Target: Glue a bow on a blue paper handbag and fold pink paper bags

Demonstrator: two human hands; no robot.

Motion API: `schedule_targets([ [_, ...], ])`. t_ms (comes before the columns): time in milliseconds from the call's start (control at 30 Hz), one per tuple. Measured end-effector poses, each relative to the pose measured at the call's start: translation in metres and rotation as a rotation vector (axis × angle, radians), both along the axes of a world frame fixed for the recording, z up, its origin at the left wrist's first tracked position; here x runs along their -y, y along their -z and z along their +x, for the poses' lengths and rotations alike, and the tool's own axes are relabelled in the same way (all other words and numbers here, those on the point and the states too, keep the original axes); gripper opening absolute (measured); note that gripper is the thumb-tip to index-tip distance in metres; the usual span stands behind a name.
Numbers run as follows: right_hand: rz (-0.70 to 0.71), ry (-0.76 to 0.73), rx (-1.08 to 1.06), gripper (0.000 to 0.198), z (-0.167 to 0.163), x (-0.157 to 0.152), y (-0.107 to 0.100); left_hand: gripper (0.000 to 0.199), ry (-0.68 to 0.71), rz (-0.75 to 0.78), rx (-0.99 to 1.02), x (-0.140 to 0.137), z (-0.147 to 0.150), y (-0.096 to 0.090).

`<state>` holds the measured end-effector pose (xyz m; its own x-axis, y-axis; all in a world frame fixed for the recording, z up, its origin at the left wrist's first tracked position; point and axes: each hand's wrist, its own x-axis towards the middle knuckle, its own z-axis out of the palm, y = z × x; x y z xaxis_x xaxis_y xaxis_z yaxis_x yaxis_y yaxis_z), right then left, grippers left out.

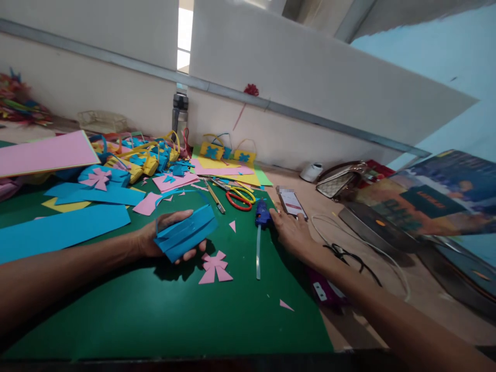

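A small bag folded from blue paper (188, 232) rests in my left hand (166, 232), with the fingers wrapped beneath it. A blue glue gun (262, 214) lies on the green mat, a clear glue stick (258, 253) extending from its rear. My right hand (292, 232) is closed around the handle side of the glue gun, most of the handle hidden under it. On the mat between the two hands lies a pink paper bow (216, 268). Red-handled scissors (238, 206), yellow-handled scissors (245, 194) and a cutter knife (215, 196) lie beyond.
Blue paper strips (65, 230) and a pink sheet stack (46, 152) are at left, before a pile of small paper bags (151, 155). A phone (291, 201), cable (372, 243), handbag (341, 178) and purple object (327, 289) are at right. A bottle (180, 116) stands behind.
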<state>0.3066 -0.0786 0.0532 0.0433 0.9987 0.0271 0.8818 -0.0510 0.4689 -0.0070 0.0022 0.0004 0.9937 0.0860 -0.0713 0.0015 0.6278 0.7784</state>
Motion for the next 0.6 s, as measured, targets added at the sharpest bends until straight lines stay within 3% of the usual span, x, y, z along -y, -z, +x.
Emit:
schedule_targets([
  [233,0.009,-0.079,-0.096,0.03,-0.049,0.017,-0.022,0.067,-0.015,-0.099,0.013,-0.003,-0.005,-0.005],
  [333,-0.155,-0.129,-0.609,0.021,-0.08,0.025,-0.024,0.063,-0.033,-0.129,0.022,-0.005,-0.006,-0.007],
  [400,-0.257,-0.137,-0.781,0.02,-0.097,0.028,-0.022,0.06,-0.043,-0.135,0.029,-0.005,-0.005,-0.008],
  [600,-0.306,-0.115,-0.677,0.029,-0.121,0.027,-0.017,0.06,-0.061,-0.137,-0.008,-0.003,-0.005,-0.007],
])
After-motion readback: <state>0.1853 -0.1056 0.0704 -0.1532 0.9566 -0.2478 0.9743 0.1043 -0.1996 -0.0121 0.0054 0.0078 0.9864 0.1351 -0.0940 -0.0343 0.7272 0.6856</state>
